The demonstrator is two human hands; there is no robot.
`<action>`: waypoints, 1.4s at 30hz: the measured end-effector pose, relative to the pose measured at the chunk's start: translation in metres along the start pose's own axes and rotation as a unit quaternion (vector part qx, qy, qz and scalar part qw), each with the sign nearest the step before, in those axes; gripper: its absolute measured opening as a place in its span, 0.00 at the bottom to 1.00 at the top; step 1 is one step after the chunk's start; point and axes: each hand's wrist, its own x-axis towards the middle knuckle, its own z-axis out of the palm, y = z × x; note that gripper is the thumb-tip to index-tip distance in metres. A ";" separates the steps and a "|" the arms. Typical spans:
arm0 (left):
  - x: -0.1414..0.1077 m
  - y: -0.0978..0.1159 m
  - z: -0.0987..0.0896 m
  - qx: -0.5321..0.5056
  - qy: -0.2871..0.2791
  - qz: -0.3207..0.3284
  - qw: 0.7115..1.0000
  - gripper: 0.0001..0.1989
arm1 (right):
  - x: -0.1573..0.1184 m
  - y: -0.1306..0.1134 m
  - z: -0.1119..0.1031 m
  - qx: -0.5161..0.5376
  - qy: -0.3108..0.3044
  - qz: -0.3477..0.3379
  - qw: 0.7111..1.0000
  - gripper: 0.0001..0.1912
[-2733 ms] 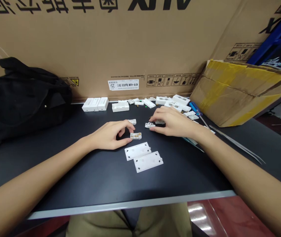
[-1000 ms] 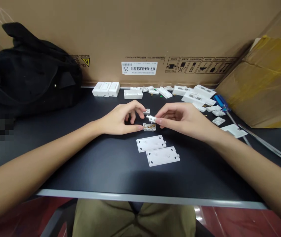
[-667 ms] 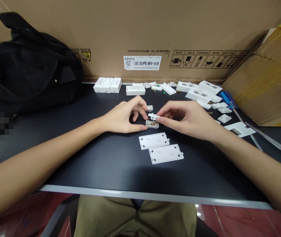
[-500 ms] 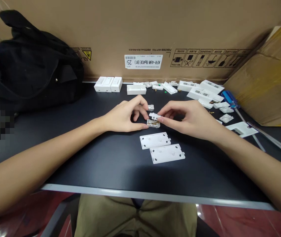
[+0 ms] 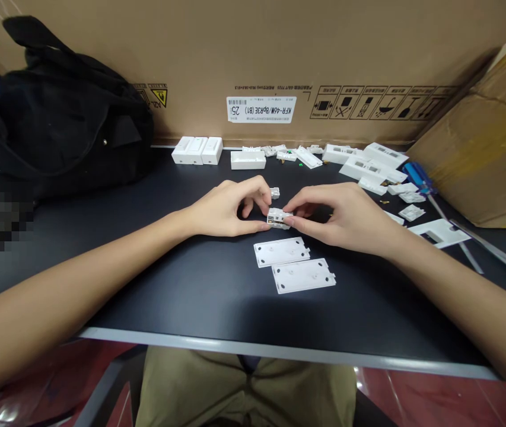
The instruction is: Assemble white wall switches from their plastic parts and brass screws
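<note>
My hands meet over a small white plastic block with brass contacts (image 5: pixel 278 218) on the black table top (image 5: pixel 146 296). My left hand (image 5: pixel 230 207) touches its left end between thumb and fingers. My right hand (image 5: pixel 337 216) pinches a white plastic piece pressed onto the block, and my fingertips hide part of both. A small white plastic part (image 5: pixel 274 192) lies just beyond my left fingertips. Two flat white plastic plates (image 5: pixel 282 251) (image 5: pixel 304 276) lie nearer me, just below my hands, touching neither.
White plastic housings and parts (image 5: pixel 248 160) line the back of the table against a cardboard box (image 5: pixel 261 65). A black bag (image 5: pixel 61 112) sits at the left. More white parts, a blue-handled screwdriver (image 5: pixel 417 175) and long metal tweezers (image 5: pixel 497 249) lie at the right.
The white piece in my right hand has gone down onto the brass-filled block. My left hand has closed in on the block. The view has shifted slightly.
</note>
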 end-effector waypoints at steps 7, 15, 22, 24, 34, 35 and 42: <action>0.000 0.002 -0.002 0.040 -0.004 0.022 0.999 0.08 | 0.000 0.001 0.000 -0.021 -0.012 -0.012 1.000 0.08; 0.001 0.000 -0.002 0.045 -0.012 0.038 0.998 0.08 | 0.002 -0.004 -0.004 0.023 -0.041 0.045 0.998 0.08; 0.000 -0.001 -0.001 0.052 -0.020 0.046 0.997 0.07 | 0.002 -0.006 -0.009 0.057 -0.068 0.085 0.992 0.12; 0.000 -0.002 0.000 0.051 -0.021 0.046 0.997 0.08 | 0.002 -0.005 -0.010 0.064 -0.074 0.084 0.992 0.13; 0.000 -0.003 -0.001 0.056 -0.038 0.032 0.997 0.10 | 0.009 0.001 -0.009 0.035 -0.094 0.044 0.994 0.08; 0.000 -0.003 -0.001 0.057 -0.041 0.031 0.997 0.10 | 0.009 0.000 -0.010 0.030 -0.099 0.047 0.994 0.08; 0.000 -0.001 -0.001 0.066 -0.059 0.027 0.996 0.10 | 0.016 -0.005 -0.013 -0.030 -0.120 0.024 0.992 0.10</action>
